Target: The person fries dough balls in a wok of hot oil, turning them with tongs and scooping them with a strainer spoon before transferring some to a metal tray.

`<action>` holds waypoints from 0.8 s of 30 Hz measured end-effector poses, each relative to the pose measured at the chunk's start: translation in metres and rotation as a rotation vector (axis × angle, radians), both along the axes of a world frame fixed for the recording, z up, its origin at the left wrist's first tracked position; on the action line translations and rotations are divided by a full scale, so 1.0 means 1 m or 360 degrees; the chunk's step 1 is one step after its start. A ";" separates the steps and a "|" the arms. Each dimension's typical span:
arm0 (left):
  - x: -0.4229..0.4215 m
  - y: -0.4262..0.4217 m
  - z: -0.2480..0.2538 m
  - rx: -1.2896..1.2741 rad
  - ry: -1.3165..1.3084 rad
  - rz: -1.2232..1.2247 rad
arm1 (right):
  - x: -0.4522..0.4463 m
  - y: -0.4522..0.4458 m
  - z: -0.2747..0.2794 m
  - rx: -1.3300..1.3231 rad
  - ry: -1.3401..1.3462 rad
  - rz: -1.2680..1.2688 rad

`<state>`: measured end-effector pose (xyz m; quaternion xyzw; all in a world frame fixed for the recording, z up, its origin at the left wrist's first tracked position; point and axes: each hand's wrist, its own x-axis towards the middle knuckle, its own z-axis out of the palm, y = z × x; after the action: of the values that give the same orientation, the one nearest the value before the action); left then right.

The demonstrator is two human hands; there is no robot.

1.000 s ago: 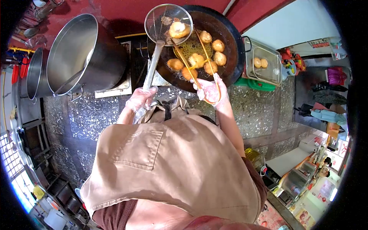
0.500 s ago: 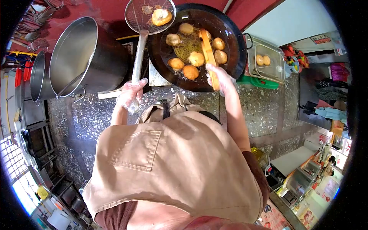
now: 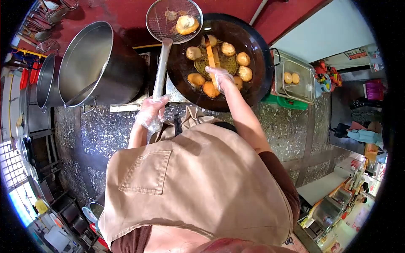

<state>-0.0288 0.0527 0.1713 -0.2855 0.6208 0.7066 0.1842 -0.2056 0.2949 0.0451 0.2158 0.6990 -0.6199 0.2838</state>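
Note:
My left hand, in a clear plastic glove, is closed round the handle of a mesh strainer. One golden fried piece and some brown crumbs lie in its basket, at the upper left rim of the wok. My gloved right hand grips wooden tongs over the black wok. The tongs' tips reach down beside a fried ball near the far side; whether they touch it I cannot tell. Several golden balls float in the oil, and my right hand partly covers one.
Two large metal pots stand to the left. Right of the wok, a clear container holds two fried balls, above a green tray. Ladles and strainers hang at the upper left. Speckled floor tiles lie below.
The tongs and my right hand have moved left over the wok. The strainer shifted left, then slightly back right, with the fried piece still in it.

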 end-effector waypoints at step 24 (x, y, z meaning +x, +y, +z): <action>-0.017 -0.001 -0.002 0.0016 0.0082 -0.0191 | 0.047 0.072 0.057 0.1397 0.0400 0.0738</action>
<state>-0.0453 0.0516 0.1694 -0.2285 0.6377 0.7045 0.2117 -0.1583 0.3672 0.1016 0.0776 0.9517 -0.2099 0.2103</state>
